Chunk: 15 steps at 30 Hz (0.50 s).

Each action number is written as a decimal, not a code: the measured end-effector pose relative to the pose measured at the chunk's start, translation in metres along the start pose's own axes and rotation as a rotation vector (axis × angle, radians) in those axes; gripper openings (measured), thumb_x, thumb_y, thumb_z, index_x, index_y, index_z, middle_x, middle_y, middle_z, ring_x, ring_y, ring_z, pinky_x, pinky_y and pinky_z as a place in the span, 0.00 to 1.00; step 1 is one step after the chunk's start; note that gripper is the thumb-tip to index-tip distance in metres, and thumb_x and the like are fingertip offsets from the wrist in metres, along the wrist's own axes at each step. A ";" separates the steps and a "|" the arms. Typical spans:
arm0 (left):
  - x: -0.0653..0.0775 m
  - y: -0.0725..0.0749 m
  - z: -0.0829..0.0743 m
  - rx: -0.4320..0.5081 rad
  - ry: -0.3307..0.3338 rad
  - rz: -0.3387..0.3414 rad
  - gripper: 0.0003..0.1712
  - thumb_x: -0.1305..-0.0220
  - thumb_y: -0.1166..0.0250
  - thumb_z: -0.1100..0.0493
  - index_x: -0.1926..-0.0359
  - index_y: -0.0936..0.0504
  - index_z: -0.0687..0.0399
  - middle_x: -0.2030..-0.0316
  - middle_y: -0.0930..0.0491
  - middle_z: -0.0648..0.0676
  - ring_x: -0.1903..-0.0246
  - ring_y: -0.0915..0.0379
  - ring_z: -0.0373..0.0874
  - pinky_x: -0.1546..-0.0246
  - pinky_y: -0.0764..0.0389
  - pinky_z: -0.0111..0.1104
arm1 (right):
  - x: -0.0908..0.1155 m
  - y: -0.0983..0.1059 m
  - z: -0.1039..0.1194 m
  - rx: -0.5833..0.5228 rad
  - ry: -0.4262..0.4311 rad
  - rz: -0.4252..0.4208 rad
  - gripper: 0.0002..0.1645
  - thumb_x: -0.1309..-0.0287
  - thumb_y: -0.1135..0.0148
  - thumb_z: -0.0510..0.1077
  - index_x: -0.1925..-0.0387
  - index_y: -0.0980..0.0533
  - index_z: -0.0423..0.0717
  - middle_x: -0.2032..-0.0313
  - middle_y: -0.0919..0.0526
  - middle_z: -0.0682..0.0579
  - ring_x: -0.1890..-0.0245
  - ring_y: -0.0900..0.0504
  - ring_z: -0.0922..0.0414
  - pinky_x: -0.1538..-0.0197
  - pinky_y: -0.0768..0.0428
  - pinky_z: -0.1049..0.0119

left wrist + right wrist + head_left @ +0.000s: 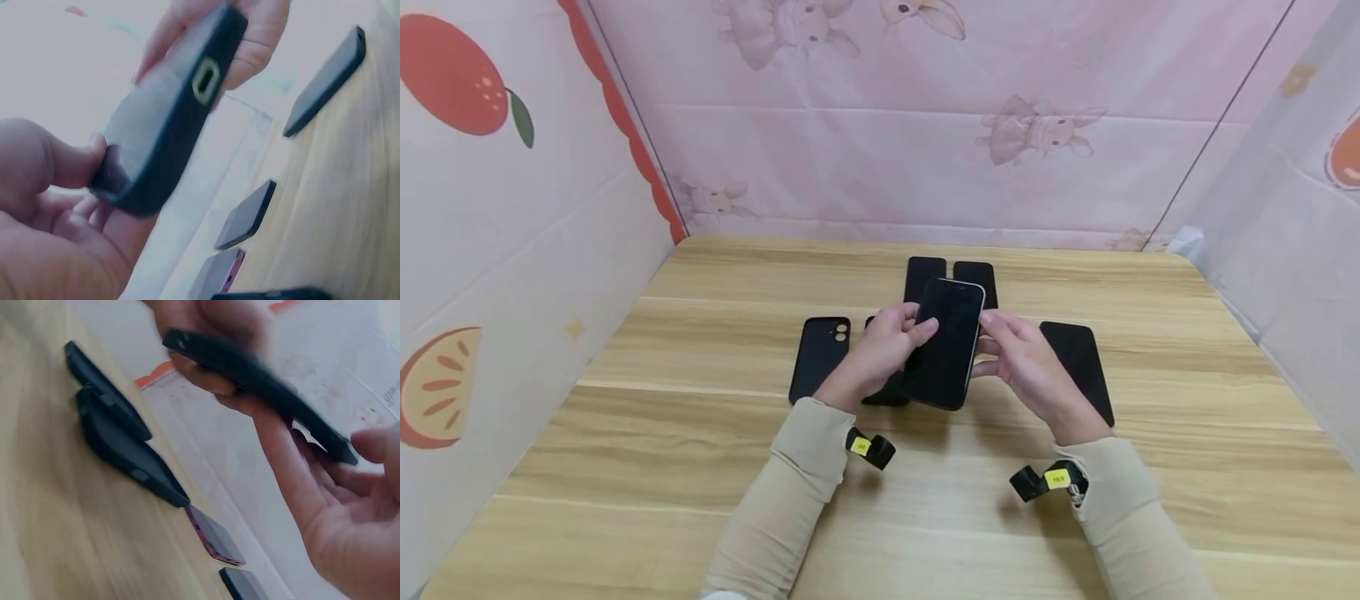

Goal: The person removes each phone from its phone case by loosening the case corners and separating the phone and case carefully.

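Above the table, both hands hold a black-screened smartphone (pixel 953 342) tilted, with a black phone case (pixel 178 147) around its lower end and a port cutout showing in the left wrist view. A silver edge shows along the phone's top and right side in the head view. My left hand (pixel 886 343) grips its left side, thumb over the screen and fingers beneath. On the right edge, my right hand (pixel 1026 358) pinches with thumb and fingers. From the right wrist view, the case's dark side (pixel 250 378) is seen, with right fingers reaching under it.
An empty black case (pixel 818 358) with camera holes lies at left; another dark case (pixel 886 393) is partly hidden under the left hand. Two dark phones (pixel 927 271) lie behind, one pink-edged (pixel 215 537). A dark flat phone (pixel 1081 367) lies at right on the wooden table (pixel 940 517).
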<state>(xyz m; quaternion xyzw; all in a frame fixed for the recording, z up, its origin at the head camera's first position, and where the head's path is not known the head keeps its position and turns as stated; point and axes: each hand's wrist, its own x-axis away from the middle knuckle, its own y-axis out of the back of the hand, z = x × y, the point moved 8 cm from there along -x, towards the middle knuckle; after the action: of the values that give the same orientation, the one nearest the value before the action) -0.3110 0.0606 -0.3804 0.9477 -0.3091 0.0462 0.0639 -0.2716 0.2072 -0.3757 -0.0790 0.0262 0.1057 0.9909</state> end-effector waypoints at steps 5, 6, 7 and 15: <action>0.002 -0.003 0.001 -0.030 0.035 0.035 0.13 0.24 0.46 0.56 0.50 0.25 0.62 0.66 0.17 0.55 0.67 0.17 0.43 0.65 0.13 0.41 | -0.001 0.003 -0.004 -0.019 -0.026 -0.105 0.26 0.25 0.57 0.59 0.47 0.25 0.45 0.57 0.17 0.55 0.66 0.17 0.59 0.70 0.16 0.63; 0.002 -0.005 0.002 -0.021 0.038 0.055 0.12 0.24 0.47 0.57 0.51 0.25 0.62 0.67 0.18 0.54 0.68 0.18 0.43 0.66 0.13 0.41 | -0.001 0.003 -0.004 -0.041 -0.022 -0.107 0.26 0.25 0.57 0.60 0.48 0.24 0.45 0.60 0.17 0.55 0.68 0.17 0.59 0.73 0.17 0.64; 0.002 -0.006 0.002 -0.004 0.037 0.075 0.12 0.24 0.47 0.57 0.52 0.25 0.63 0.68 0.19 0.53 0.68 0.19 0.42 0.66 0.13 0.40 | 0.000 0.002 -0.003 -0.068 -0.014 -0.103 0.26 0.25 0.57 0.60 0.50 0.24 0.46 0.62 0.17 0.55 0.71 0.19 0.59 0.75 0.18 0.65; 0.004 -0.013 -0.001 0.090 0.002 0.164 0.12 0.23 0.49 0.59 0.49 0.27 0.64 0.67 0.20 0.52 0.67 0.21 0.40 0.67 0.16 0.34 | 0.000 -0.006 0.005 -0.174 0.069 -0.074 0.26 0.22 0.63 0.57 0.66 0.25 0.48 0.78 0.24 0.55 0.84 0.28 0.58 0.83 0.26 0.68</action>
<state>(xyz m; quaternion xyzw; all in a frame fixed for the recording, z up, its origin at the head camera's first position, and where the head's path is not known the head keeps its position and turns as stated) -0.2997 0.0688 -0.3806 0.9211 -0.3833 0.0658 0.0176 -0.2699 0.2019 -0.3700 -0.1692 0.0480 0.0682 0.9820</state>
